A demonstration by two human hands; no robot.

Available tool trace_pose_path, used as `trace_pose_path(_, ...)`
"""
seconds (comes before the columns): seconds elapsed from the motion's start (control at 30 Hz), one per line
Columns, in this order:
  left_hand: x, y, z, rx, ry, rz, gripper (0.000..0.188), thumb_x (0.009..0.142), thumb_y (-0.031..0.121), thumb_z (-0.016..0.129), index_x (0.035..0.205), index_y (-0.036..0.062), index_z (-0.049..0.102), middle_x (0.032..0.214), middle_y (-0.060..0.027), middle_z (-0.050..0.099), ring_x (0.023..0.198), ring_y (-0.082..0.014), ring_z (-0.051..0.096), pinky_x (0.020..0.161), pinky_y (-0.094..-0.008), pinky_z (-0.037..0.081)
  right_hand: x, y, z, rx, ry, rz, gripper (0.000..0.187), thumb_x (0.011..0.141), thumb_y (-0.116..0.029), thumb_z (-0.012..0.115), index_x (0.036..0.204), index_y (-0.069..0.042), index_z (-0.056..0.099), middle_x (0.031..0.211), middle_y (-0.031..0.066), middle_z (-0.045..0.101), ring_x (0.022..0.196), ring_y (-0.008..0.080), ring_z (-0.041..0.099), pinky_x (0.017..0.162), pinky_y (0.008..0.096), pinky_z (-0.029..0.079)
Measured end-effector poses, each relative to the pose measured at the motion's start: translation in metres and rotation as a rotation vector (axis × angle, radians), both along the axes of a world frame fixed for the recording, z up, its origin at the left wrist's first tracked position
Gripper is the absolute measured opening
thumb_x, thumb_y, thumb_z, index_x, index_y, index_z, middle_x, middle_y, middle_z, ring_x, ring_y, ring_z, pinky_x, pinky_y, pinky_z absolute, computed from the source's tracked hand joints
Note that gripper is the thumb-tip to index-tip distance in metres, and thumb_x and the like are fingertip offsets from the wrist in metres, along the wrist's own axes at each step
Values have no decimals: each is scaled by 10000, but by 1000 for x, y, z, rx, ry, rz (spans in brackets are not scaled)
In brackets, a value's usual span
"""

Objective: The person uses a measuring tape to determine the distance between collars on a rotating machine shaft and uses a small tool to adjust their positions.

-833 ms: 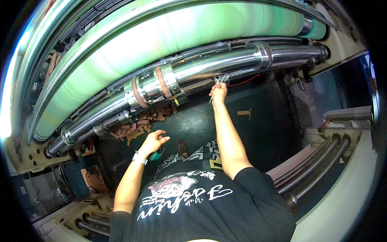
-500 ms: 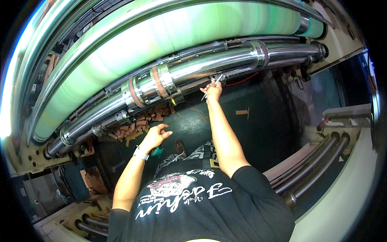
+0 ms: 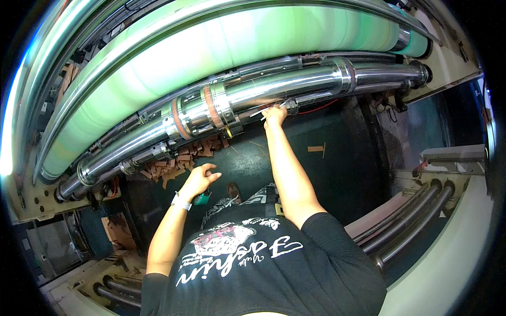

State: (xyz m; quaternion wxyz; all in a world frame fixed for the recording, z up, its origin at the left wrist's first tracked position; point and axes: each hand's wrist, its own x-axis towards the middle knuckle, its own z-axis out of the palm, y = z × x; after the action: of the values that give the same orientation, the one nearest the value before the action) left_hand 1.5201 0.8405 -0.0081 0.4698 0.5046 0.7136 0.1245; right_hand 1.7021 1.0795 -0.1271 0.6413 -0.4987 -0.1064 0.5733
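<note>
Silvery slim tool (image 3: 257,112) | hands (image 3: 274,116) (image 3: 197,180): right gripping, left half-curled | green cylindrical roller (image 3: 211,47)

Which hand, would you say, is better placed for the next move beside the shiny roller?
Probably the right: the right hand holds a thin metal tool close to the shiny roller, while the left hand hovers well apart from it, seemingly empty.

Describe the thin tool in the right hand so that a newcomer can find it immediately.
Start from the big pale green roller across the top, then go down to the shiny metal shaft. Just below that shaft, the right hand grips the tool. Unlike the thick shaft, it is slim, pale and rod-like, poking out on the hand's left side.
</note>
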Motion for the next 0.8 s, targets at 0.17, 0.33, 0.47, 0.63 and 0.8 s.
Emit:
trace_pose_path(0.17, -3, 3, -2, 4, -35, 18, 431, 781, 239, 655, 1098, -30, 543, 623, -44, 556, 563, -107, 512, 539, -264, 421, -4, 7, -5, 13, 87, -58, 255, 735, 87, 374, 959, -19, 435, 811, 103, 496, 629, 217, 523, 444, 321, 432)
trace_pose_path(0.33, -12, 1, -5, 56, -40, 50, 413, 789, 227, 652, 1099, -23, 544, 617, -15, 538, 536, -85, 479, 501, -245, 400, -8, -2, -12, 17, 120, 7, 356, 697, 88, 381, 1034, -19, 423, 738, 84, 475, 529, 203, 497, 388, 300, 404)
trace_pose_path(0.47, -3, 15, 1, 17, -56, 23, 419, 789, 225, 653, 1103, -29, 540, 627, -17, 536, 543, -85, 477, 501, -245, 397, 6, 21, -46, 90, 247, -110, 99, 895, -80, 362, 976, -87, 418, 799, 53, 484, 654, 180, 539, 558, 346, 483)
trace_pose_path(0.63, -14, 9, -2, 3, -21, 41, 433, 786, 242, 655, 1103, -30, 539, 628, -38, 548, 565, -94, 502, 530, -255, 420, -3, -16, -6, -53, 116, -44, 127, 941, -175, 364, 947, -49, 381, 756, 87, 492, 607, 197, 541, 587, 383, 532)
trace_pose_path(0.8, -8, 19, 0, 10, -10, -22, 425, 791, 234, 655, 1100, -34, 537, 630, -18, 535, 554, -87, 479, 506, -246, 395, 8, -14, -1, -38, 58, -1, 139, 938, -166, 366, 940, -27, 368, 723, 92, 483, 569, 191, 531, 570, 393, 545)
